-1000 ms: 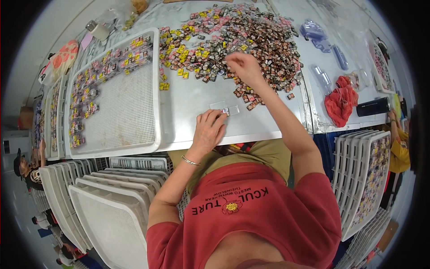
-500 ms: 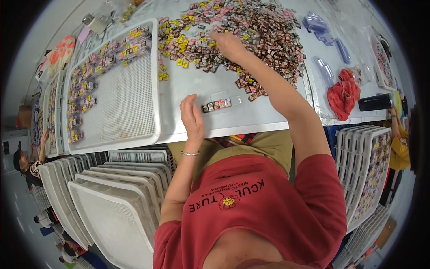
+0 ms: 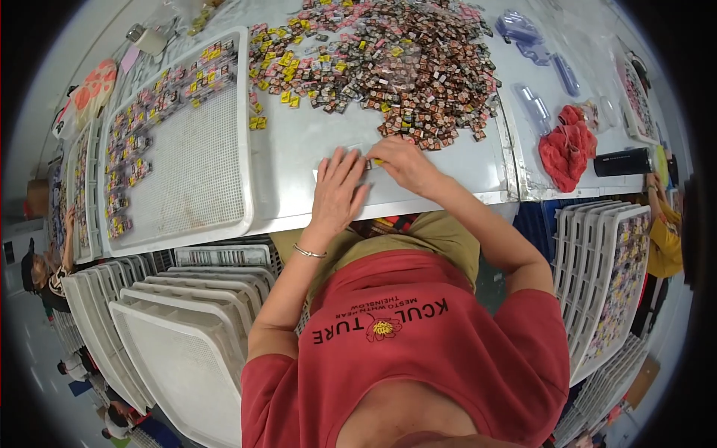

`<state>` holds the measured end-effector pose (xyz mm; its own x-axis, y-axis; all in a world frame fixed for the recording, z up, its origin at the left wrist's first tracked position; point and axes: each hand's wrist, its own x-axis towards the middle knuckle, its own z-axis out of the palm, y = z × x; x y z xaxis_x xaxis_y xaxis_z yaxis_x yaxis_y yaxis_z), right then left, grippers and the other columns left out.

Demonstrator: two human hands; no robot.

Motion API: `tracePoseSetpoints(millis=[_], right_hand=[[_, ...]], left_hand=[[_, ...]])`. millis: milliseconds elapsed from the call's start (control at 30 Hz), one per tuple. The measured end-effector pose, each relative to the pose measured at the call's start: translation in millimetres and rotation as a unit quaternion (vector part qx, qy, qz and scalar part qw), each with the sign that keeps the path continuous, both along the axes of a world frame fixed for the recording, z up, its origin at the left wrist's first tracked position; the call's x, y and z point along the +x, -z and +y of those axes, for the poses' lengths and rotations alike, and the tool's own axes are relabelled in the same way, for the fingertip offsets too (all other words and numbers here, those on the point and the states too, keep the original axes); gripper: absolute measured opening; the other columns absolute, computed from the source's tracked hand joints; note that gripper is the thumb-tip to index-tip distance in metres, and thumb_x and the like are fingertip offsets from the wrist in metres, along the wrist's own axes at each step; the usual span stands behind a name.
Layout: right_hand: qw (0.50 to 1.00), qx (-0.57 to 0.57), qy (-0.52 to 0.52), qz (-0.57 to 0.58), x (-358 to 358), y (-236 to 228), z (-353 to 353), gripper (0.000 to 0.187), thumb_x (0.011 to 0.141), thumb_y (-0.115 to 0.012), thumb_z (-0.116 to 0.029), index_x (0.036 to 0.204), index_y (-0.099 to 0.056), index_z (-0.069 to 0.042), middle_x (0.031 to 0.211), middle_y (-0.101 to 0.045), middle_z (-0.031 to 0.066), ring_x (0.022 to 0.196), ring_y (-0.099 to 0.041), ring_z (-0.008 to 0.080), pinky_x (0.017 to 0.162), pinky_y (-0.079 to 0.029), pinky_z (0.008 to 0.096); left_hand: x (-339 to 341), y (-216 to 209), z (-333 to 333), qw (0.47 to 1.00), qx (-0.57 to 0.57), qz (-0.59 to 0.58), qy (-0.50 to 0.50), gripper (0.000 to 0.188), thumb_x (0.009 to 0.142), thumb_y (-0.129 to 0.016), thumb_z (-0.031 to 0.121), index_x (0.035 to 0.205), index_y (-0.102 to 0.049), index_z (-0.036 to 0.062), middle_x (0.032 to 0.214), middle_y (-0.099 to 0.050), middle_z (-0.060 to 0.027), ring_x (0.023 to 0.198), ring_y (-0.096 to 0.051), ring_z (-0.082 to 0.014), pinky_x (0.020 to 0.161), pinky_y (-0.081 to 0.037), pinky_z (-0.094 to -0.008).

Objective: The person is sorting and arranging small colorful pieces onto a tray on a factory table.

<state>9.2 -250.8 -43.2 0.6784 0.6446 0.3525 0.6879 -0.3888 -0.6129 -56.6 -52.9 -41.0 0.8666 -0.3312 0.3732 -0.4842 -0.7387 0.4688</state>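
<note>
My left hand [image 3: 340, 187] lies over a narrow clear plastic tray on the white table, its fingers stretched out and covering most of the tray. At the tray's right end, my right hand [image 3: 407, 166] pinches a small yellow square piece [image 3: 378, 161] against or just above it. How far that piece sits inside the tray cannot be made out. Just beyond my hands spreads a big heap of small square pieces [image 3: 426, 82], mostly brown and black, with yellow and pink ones towards the left.
Left of the heap stands a white mesh tray [image 3: 245, 134] with filled packs along two sides. A red cloth [image 3: 566, 153], a black cylinder [image 3: 624, 162] and clear plastic shells [image 3: 534, 108] lie at right. Stacked white trays [image 3: 175, 351] flank me below the table; other people work at both sides.
My right hand has come back from the heap to the clear tray with a yellow piece. My left hand has moved right, from beside the tray to over it.
</note>
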Motion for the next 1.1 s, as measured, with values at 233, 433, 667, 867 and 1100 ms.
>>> tracePoseSetpoints(millis=[233, 433, 667, 867, 1100], right_hand=[[0.971, 0.131, 0.109, 0.167, -12, -7, -12, 0.034, 0.073, -0.065, 0.002, 0.107, -0.061, -0.002, 0.103, -0.061, 0.0120, 0.096, -0.058, 0.0268, 0.082, -0.047, 0.0339], [0.992, 0.054, 0.116, 0.010, -17, 2, 0, 0.017, 0.073, -0.063, 0.002, 0.090, -0.064, -0.001, 0.090, -0.059, 0.0113, 0.082, -0.058, 0.0290, 0.076, -0.047, 0.0364], [0.994, -0.041, 0.099, -0.019, -10, -9, 8, 0.018, 0.074, -0.063, -0.002, 0.092, -0.063, -0.003, 0.086, -0.055, 0.0102, 0.088, -0.055, 0.0273, 0.077, -0.045, 0.0368], [0.988, -0.133, -0.012, 0.079, 25, -19, 5, 0.022, 0.071, -0.070, -0.010, 0.090, -0.061, -0.004, 0.088, -0.055, 0.0114, 0.088, -0.055, 0.0301, 0.076, -0.045, 0.0383], [0.991, -0.129, -0.016, 0.025, 23, -9, 4, 0.021, 0.069, -0.071, -0.012, 0.083, -0.059, -0.003, 0.079, -0.057, 0.0112, 0.072, -0.058, 0.0293, 0.068, -0.047, 0.0389]], left_hand=[[-2, 1, -1, 0.994, 0.104, 0.026, 0.026, 0.056, 0.083, -0.060, 0.022, 0.133, -0.042, 0.0056, 0.139, -0.039, -0.0134, 0.130, -0.034, -0.0324, 0.106, -0.024, -0.0489], [-2, 0, -3, 0.993, 0.110, 0.032, 0.028, 0.056, 0.084, -0.059, 0.023, 0.134, -0.042, 0.0063, 0.141, -0.038, -0.0119, 0.131, -0.033, -0.0313, 0.107, -0.023, -0.0487], [-2, -3, -1, 0.992, 0.119, 0.026, 0.030, 0.053, 0.085, -0.058, 0.024, 0.133, -0.044, 0.0079, 0.140, -0.038, -0.0124, 0.130, -0.034, -0.0314, 0.106, -0.024, -0.0490], [-2, -4, -3, 0.989, 0.140, 0.016, 0.038, 0.054, 0.084, -0.058, 0.023, 0.133, -0.043, 0.0053, 0.140, -0.039, -0.0126, 0.130, -0.034, -0.0309, 0.105, -0.024, -0.0486], [-1, -3, -3, 0.988, 0.143, 0.029, 0.045, 0.058, 0.084, -0.056, 0.023, 0.136, -0.038, 0.0019, 0.142, -0.037, -0.0124, 0.132, -0.031, -0.0310, 0.106, -0.024, -0.0485]])
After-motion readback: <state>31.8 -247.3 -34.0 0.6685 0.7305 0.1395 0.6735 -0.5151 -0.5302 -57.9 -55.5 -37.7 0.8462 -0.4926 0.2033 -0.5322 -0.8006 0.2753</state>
